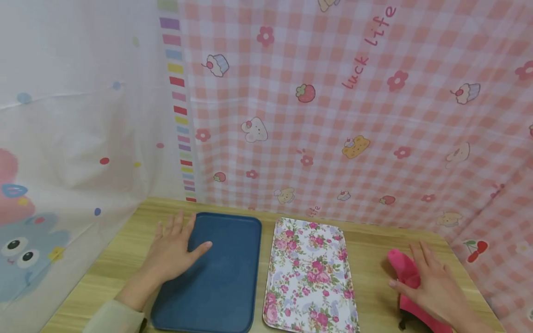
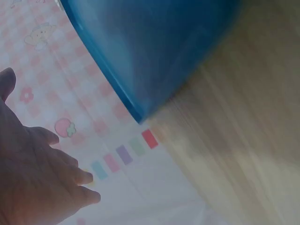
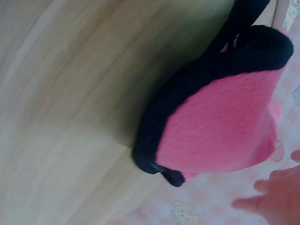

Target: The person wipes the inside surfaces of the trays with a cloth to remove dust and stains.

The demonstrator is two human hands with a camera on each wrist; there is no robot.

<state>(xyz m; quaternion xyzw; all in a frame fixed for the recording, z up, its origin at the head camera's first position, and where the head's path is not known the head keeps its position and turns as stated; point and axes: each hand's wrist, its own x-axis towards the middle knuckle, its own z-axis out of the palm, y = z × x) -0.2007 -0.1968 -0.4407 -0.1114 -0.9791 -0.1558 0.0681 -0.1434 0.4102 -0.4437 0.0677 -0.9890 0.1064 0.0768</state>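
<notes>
In the head view my left hand (image 1: 172,252) is held with fingers spread over the left edge of a dark blue rectangular tray (image 1: 225,277). That tray's corner (image 2: 136,93) shows in the left wrist view, apart from the fingers. At the right, my right hand (image 1: 437,286) has straight fingers and a spread thumb, overlapping a bright pink fabric item (image 1: 404,266). In the right wrist view the pink fabric (image 3: 220,122) has a thick black trim (image 3: 173,101) and a black strap. Part of it is hidden under the hand in the head view.
A white tray with pink roses (image 1: 310,277) lies between the blue tray and the pink item on the wooden table (image 1: 370,249). A pink checked cloth (image 1: 333,115) hangs behind the table, and a white printed cloth (image 1: 83,115) hangs at the left.
</notes>
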